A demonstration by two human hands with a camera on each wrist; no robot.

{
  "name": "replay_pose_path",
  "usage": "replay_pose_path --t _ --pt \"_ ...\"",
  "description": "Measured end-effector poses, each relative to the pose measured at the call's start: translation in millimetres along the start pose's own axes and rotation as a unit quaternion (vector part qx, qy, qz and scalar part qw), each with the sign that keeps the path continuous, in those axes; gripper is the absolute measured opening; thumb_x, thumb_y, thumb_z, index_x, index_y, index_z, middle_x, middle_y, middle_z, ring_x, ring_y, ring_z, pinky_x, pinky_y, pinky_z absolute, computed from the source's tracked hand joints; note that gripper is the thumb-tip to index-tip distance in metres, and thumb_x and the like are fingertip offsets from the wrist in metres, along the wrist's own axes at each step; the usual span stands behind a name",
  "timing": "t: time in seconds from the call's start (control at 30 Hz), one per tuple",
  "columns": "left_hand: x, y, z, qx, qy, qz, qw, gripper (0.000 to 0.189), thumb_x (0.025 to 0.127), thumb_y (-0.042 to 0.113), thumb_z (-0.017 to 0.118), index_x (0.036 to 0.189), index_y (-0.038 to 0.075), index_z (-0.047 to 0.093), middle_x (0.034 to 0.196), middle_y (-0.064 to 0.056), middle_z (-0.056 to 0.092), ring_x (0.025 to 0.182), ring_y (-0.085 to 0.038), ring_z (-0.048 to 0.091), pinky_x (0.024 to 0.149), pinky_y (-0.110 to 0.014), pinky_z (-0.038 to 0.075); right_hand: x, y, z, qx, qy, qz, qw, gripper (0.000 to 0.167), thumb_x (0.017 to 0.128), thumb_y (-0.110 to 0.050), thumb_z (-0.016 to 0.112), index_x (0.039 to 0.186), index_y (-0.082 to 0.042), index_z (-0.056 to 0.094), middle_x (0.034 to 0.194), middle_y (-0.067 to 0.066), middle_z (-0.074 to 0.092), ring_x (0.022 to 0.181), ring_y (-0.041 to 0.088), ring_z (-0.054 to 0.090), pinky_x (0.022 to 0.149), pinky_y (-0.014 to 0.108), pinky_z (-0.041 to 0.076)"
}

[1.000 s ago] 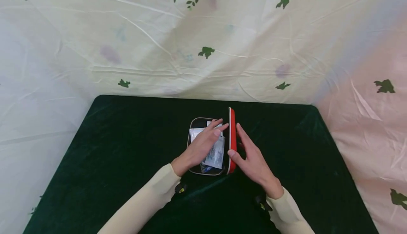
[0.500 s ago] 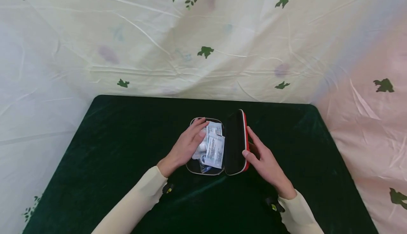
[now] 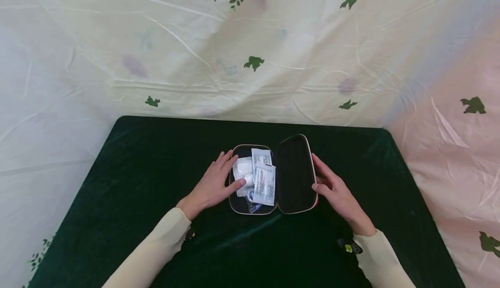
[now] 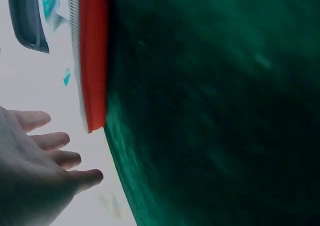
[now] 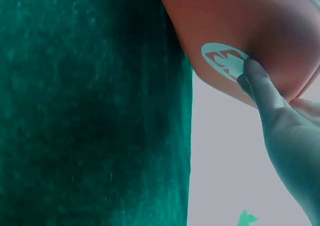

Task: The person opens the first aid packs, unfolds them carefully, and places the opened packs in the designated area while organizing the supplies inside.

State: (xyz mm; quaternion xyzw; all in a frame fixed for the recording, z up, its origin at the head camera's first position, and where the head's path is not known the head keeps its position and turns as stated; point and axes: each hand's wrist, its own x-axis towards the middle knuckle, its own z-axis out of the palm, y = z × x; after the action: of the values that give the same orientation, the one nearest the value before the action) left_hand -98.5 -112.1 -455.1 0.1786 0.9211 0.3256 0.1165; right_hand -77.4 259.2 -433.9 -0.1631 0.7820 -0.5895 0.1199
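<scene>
A zippered case with black lining lies open on the table, its red shell showing in both wrist views. Its lid leans out to the right, and the right hand grips the lid's right edge, thumb at the rim and fingers behind. On the lid's outside is a white oval emblem, with fingertips against it. The left hand has its fingers spread over the case's left rim, holding nothing. Inside the case are two printed white packets, white wrapped items and a small clear bag with something blue.
A dark green velvet cloth covers the table. Behind it and at both sides hangs a pale cloth with green leaf prints. Small black devices sit at both wrists.
The lid has swung from upright over to the right, with the right hand moving along on it. The left hand has drawn back leftward from over the packets to the left rim.
</scene>
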Motion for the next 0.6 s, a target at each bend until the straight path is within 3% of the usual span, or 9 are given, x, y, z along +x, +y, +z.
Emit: replay_pose_path --t 0.07,0.17,0.3,0.4,0.53,0.6 --pt "-0.7 -3.4 1.4 0.022 -0.017 -0.007 0.9996 0.095 0.095 0.07 0.053 0.165 0.012 0.027 0.174 -0.009 0.012 0.16 -0.031 0.004 0.125 -0.059 0.012 1.5 3 -6 0.005 -0.005 0.001 1.0 0.072 0.102 0.003 0.048 0.166 -0.009 0.018 0.167 0.028 0.02 0.127 0.002 0.056 0.097 0.02 0.051" --pt "-1.5 -8.0 4.2 0.042 -0.039 -0.011 0.9983 0.103 0.09 0.075 0.057 0.166 0.014 0.022 0.174 -0.007 0.005 0.16 -0.032 0.002 0.124 -0.061 0.012 3.6 7 -13 0.014 -0.01 0.013 0.9998 0.073 0.1 0.005 0.045 0.166 -0.009 0.018 0.167 0.028 0.021 0.126 -0.001 0.057 0.096 0.021 0.051" --pt "-2.5 -12.8 7.6 0.052 -0.061 -0.012 0.9967 0.109 0.087 0.076 0.062 0.167 0.017 0.018 0.175 -0.004 -0.003 0.159 -0.032 0.0 0.124 -0.062 0.013 5.4 11 -21 0.01 -0.008 0.04 0.9991 0.073 0.1 0.003 0.044 0.166 -0.009 0.017 0.168 0.024 0.021 0.134 0.019 0.055 0.096 0.02 0.051" --pt "-3.6 -14.8 8.5 0.057 -0.07 -0.01 0.9959 0.112 0.086 0.076 0.065 0.167 0.017 0.016 0.174 -0.003 -0.007 0.159 -0.034 0.0 0.123 -0.063 0.013 6.8 14 -24 -0.011 -0.001 0.062 0.998 0.071 0.104 -0.003 0.047 0.166 -0.007 0.015 0.17 0.021 0.017 0.143 0.038 0.043 0.098 0.017 0.047" --pt "-4.9 -15.8 8.5 0.069 -0.08 -0.008 0.9944 0.115 0.084 0.075 0.069 0.167 0.016 0.015 0.174 -0.003 -0.009 0.159 -0.035 0.001 0.123 -0.063 0.012 8.3 17 -25 -0.05 0.006 0.09 0.9947 0.067 0.11 -0.02 0.048 0.166 -0.007 0.014 0.172 0.016 0.013 0.153 0.042 0.024 0.115 0.039 0.04" --pt "-5.5 -15.7 8.3 0.072 -0.085 -0.008 0.9938 0.116 0.083 0.074 0.07 0.167 0.016 0.016 0.174 -0.004 -0.01 0.159 -0.036 0.001 0.124 -0.063 0.012 8.8 20 -25 -0.063 0.007 0.103 0.9926 0.068 0.111 -0.029 0.047 0.166 -0.007 0.015 0.172 0.017 0.014 0.154 0.042 0.023 0.118 0.054 0.034"
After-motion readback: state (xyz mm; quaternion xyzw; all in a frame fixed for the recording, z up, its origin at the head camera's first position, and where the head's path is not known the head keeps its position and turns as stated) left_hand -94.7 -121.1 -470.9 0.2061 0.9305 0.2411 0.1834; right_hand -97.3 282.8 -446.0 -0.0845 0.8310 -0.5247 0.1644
